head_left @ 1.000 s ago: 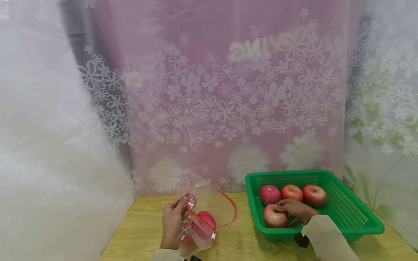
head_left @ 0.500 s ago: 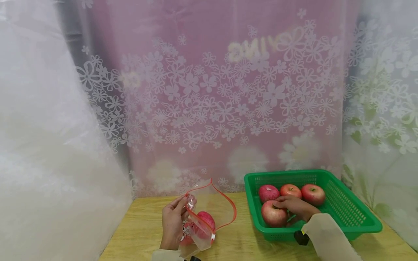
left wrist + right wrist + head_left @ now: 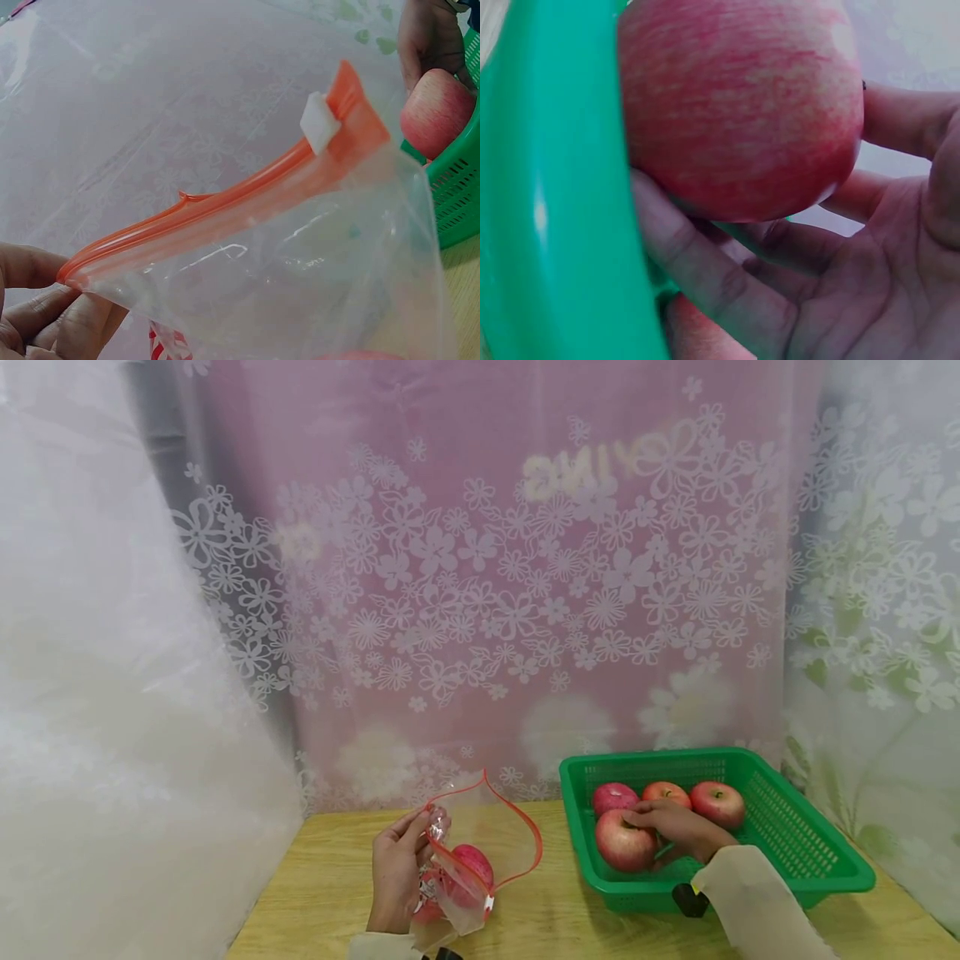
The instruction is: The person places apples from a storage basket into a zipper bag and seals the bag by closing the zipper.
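My left hand [image 3: 399, 868] pinches the edge of a clear zip bag [image 3: 300, 262] with an orange-red zip strip. The bag's mouth gapes, and a white slider [image 3: 319, 122] sits near one end of the strip. Inside the bag shows a dark pink apple [image 3: 472, 864]. My right hand [image 3: 681, 831] grips a red-and-yellow apple [image 3: 626, 842] in the near left part of the green basket [image 3: 795, 888]. In the right wrist view its fingers curl under that apple [image 3: 742, 105], close to the basket's wall [image 3: 555, 180].
Behind the held apple, three more apples lie in the basket: a dark pink one [image 3: 615, 797], an orange-red one [image 3: 666, 793] and a red one [image 3: 717, 805]. The basket stands on a wooden table [image 3: 330, 860]. Flowered plastic curtains [image 3: 525, 610] hang behind and at both sides.
My right hand has raised the gripped apple a little, and it now overlaps the rear apples more in the head view. The left hand and bag stay in place.
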A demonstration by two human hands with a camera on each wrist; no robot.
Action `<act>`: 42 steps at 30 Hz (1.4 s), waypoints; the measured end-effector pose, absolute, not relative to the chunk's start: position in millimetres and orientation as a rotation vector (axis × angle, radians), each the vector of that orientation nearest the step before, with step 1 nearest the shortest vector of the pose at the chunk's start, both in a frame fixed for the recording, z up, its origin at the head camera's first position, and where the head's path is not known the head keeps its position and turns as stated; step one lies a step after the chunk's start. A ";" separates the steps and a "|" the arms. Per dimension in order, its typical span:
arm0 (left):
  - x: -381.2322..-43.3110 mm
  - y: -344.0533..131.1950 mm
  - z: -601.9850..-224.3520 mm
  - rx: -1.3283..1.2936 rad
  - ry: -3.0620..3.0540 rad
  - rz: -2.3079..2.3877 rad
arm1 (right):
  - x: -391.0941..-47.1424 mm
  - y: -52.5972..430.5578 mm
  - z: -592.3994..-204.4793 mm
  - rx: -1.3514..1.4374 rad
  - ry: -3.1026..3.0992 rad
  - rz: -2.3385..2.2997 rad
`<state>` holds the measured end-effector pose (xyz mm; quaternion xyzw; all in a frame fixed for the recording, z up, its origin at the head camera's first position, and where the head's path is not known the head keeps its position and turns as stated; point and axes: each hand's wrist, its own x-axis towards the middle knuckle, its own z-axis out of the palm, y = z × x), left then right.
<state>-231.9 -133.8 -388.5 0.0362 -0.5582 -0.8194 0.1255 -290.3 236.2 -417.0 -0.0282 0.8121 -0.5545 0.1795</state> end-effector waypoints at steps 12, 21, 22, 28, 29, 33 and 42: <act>-233.4 -133.7 -390.7 0.098 -1.613 -2.381 | -287.9 231.6 -401.7 -0.191 2.232 -1.594; -234.1 -133.2 -391.6 0.103 -1.634 -2.357 | -284.7 224.5 -391.5 -0.254 2.220 -1.629; -234.1 -133.1 -391.5 0.106 -1.631 -2.358 | -284.3 223.6 -390.5 -0.258 2.223 -1.630; -233.8 -132.4 -390.9 0.098 -1.631 -2.358 | -282.5 218.7 -383.6 -0.287 2.219 -1.643; -233.6 -132.3 -390.9 0.097 -1.636 -2.356 | -282.3 218.0 -382.5 -0.294 2.214 -1.647; -232.4 -132.0 -391.1 0.100 -1.651 -2.349 | -281.3 215.5 -378.1 -0.329 2.191 -1.657; -233.7 -130.9 -390.5 0.098 -1.628 -2.374 | -278.7 207.8 -368.8 -0.342 2.211 -1.648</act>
